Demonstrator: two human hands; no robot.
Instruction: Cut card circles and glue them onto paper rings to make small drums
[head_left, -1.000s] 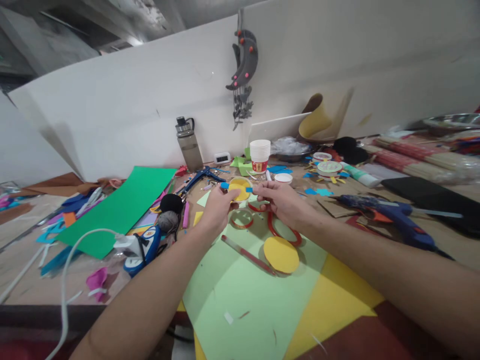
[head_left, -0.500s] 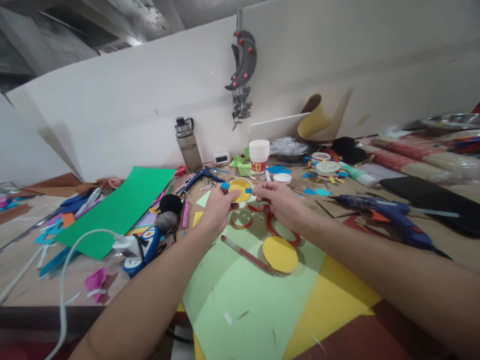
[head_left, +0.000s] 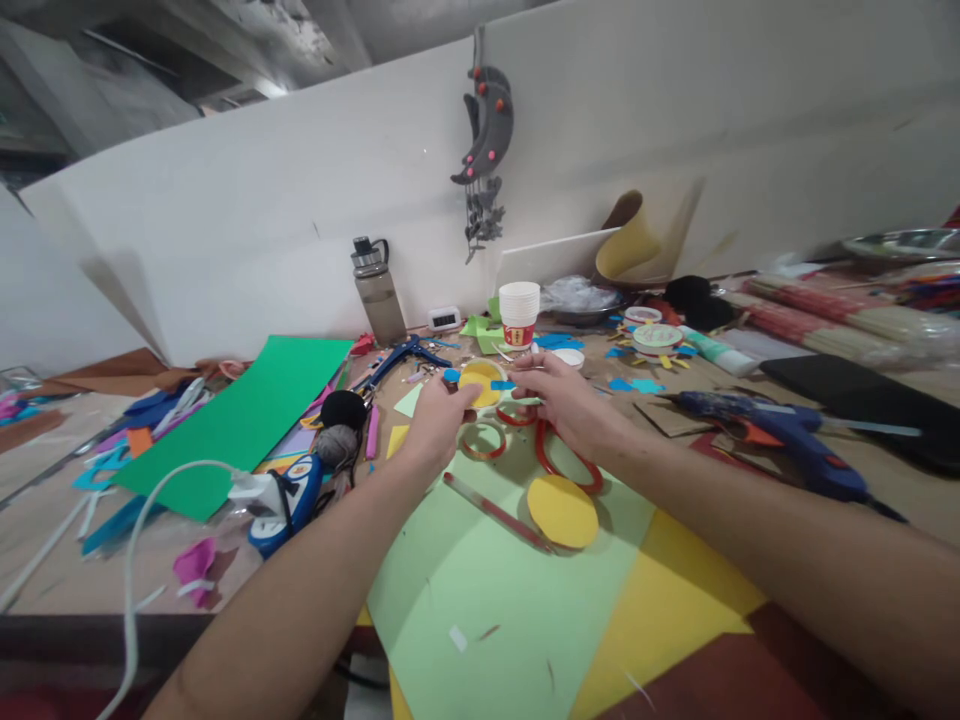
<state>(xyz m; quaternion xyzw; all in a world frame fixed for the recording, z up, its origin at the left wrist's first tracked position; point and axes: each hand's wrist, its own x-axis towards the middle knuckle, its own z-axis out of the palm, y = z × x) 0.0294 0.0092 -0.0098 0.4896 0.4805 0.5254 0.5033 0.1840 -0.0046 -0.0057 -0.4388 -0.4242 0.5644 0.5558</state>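
My left hand [head_left: 439, 420] pinches the near-left edge of a yellow paper disc [head_left: 481, 383] that has small blue tabs stuck around its rim. My right hand [head_left: 566, 395] is closed at the disc's right side, its fingertips on a blue tab. Both hands hover over the far end of a light green sheet [head_left: 487, 570]. Just below them lie red paper rings [head_left: 484, 440], a larger red ring [head_left: 566, 465] and a second plain yellow disc [head_left: 562, 510]. A red-edged ruler or stick [head_left: 495, 510] lies across the green sheet.
A dark green sheet [head_left: 240, 420] lies at left beside a white cable [head_left: 142, 520] and tape dispenser [head_left: 289, 495]. A stack of paper cups [head_left: 519, 310], a water bottle [head_left: 377, 290] and a blue glue gun [head_left: 780, 435] surround the work spot. Paper scraps litter the table.
Both hands with the yellow disc have shifted slightly; my right hand has moved up and its fingers are now at a blue tab on the disc's right rim.
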